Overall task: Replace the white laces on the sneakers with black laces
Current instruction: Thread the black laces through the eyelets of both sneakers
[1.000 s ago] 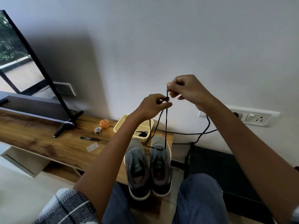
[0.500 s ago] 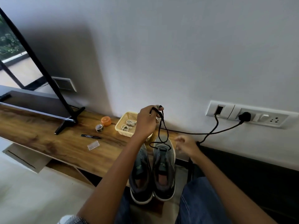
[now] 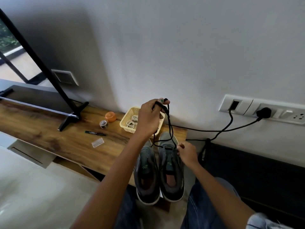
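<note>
Holding both ends of the black lace (image 3: 170, 128) bunched in curled fingers, the left hand (image 3: 149, 118) hangs above the basket (image 3: 127, 123), while the right hand (image 3: 187, 153) pinches the lace down at the toe-end eyelets of the right sneaker (image 3: 170, 169). The lace runs slack from the raised hand to that sneaker, looping loosely just beyond its toe. Both sneakers stand side by side at the near edge of the shelf (image 3: 66, 142), nearer the person than the basket; the left sneaker (image 3: 146, 172) shows no lace that I can make out. White laces (image 3: 132, 121) appear to lie coiled in the basket. The likely trouble is uneven ends: if the left hand lets one end slip, the lace could pull through the eyelets and need re-threading. The slack loop could also knot or snag on the basket's rim. A hard tug might tip the right sneaker off the shelf edge, since its heel overhangs. Small green marks sit on each tongue, too blurred to read; the pen (image 3: 94, 133) left of the basket carries no legible writing.
</note>
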